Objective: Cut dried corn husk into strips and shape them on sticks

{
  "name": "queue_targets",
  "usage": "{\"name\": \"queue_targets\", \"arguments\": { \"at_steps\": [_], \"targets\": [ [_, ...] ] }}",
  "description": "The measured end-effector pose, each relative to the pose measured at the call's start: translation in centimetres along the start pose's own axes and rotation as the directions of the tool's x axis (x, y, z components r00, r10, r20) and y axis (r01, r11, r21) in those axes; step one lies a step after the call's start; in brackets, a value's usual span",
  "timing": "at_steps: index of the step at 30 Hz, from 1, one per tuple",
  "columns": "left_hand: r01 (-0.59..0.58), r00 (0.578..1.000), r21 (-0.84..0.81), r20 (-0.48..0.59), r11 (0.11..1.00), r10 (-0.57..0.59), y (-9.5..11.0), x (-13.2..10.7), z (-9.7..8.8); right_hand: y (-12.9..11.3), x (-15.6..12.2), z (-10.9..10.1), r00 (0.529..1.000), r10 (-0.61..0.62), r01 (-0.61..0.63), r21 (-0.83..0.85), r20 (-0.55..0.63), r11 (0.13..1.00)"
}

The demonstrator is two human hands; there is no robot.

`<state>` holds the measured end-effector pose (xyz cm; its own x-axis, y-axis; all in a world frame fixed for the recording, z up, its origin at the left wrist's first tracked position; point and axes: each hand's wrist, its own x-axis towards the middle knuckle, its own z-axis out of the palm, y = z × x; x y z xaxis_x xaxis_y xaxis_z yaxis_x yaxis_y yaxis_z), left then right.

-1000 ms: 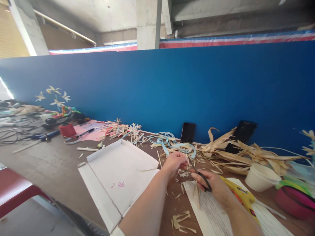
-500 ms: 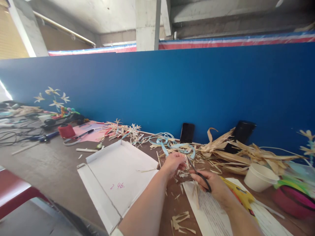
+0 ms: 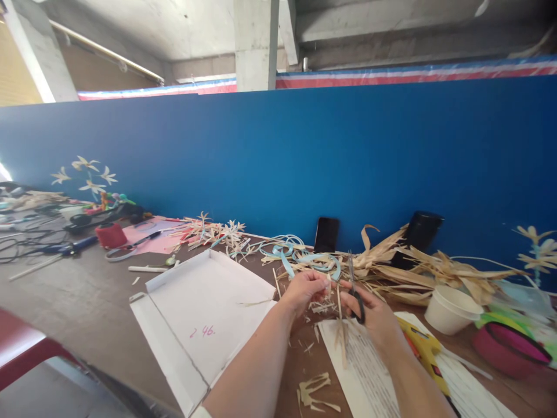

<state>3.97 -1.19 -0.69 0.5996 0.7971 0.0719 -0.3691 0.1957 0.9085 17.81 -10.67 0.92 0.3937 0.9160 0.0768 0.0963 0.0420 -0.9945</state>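
My left hand point(image 3: 307, 290) pinches a small pale piece of dried husk point(image 3: 329, 281) between thumb and fingertips. Just to its right, my right hand point(image 3: 374, 316) grips scissors point(image 3: 357, 305) by their black handles, with the blades pointing up and away from the left hand's piece. A thin dry strip point(image 3: 340, 325) hangs down below the right fingers; how it is held is hard to make out. Under the hands lie pale husk scraps point(image 3: 324, 306) and a printed sheet of paper point(image 3: 363, 371). Several cut petal-like pieces point(image 3: 315, 392) rest nearer to me.
A white box lid point(image 3: 226, 313) lies left of my arm. Behind are blue ribbon point(image 3: 285, 255), a phone point(image 3: 326, 234) and dried husks point(image 3: 418, 278). At right sit a white cup point(image 3: 452, 310), a yellow glue gun point(image 3: 429, 351) and a pink container point(image 3: 507, 348). A blue partition point(image 3: 278, 157) closes the back.
The scissors have swung from pointing at the left hand's piece to pointing upward. My right fingertips are closer to the left ones, and the whole view has shifted slightly.
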Motion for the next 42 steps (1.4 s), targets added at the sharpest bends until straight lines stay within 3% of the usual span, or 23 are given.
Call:
{"name": "queue_targets", "arguments": {
  "at_steps": [6,13,22,28,34,42],
  "targets": [
    [0.02,0.999,-0.008,0.041,1.0,-0.019,0.2,-0.41,0.22,0.26,0.17,-0.07,1.0,0.006,-0.006,0.087,0.011,0.996],
    [0.017,1.0,-0.009,-0.004,1.0,-0.017,0.13,-0.43,0.24,0.74,0.33,-0.21,0.997,0.04,-0.049,0.129,0.067,0.99],
    [-0.014,1.0,-0.026,0.005,1.0,0.014,0.18,-0.24,0.33,0.04,-0.08,0.06,0.997,0.059,-0.06,0.019,0.049,0.998],
    [0.0,1.0,-0.055,0.011,0.999,0.001,0.03,-0.06,0.3,0.75,0.22,-0.01,0.991,0.047,-0.047,-0.003,0.127,0.999],
    [0.01,0.997,0.014,-0.075,1.0,-0.009,0.37,0.08,0.11,0.6,0.06,-0.05,0.987,0.061,-0.057,-0.036,0.147,0.998],
    [0.002,0.994,0.095,-0.111,0.995,0.009,0.66,0.07,0.24,0.59,-0.23,0.03,0.967,0.099,-0.078,-0.099,0.233,0.992]
  ]
}}
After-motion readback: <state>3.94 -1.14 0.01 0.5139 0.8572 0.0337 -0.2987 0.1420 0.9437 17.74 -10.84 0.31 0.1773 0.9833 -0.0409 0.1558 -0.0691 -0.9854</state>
